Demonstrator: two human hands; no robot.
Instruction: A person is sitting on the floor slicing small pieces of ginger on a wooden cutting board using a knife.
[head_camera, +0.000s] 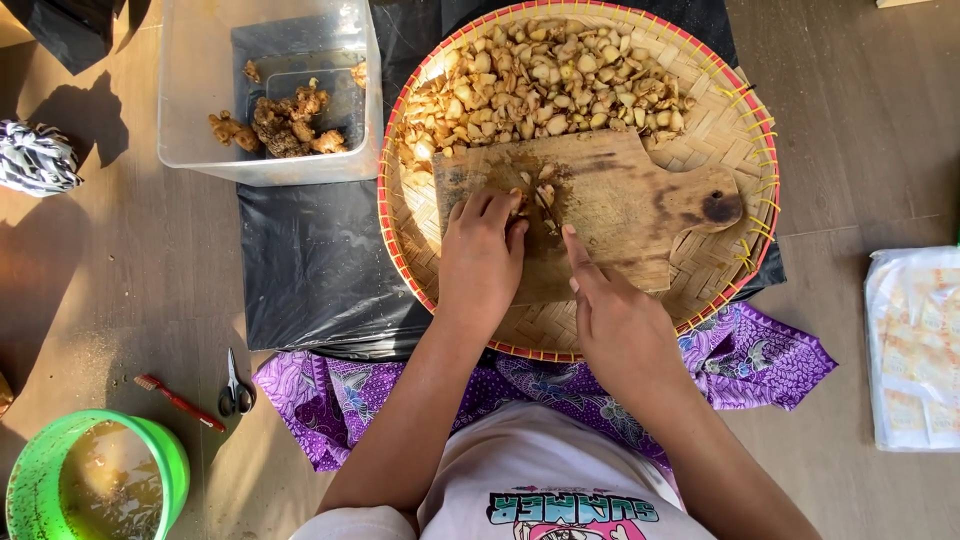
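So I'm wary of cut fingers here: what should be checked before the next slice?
1. Left hand pins the ginger piece on the board: ok.
2. Left fingertips curled away from the blade: cannot tell.
3. Right hand grips the knife, forefinger along the top: ok.
4. Board lies flat in the tray: ok.
5. Cut slices piled clear of the board: ok.

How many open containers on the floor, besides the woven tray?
2. A clear plastic tub at upper left, with unpeeled ginger roots inside, and a green bucket at lower left, holding murky water. Others may sit out of frame.
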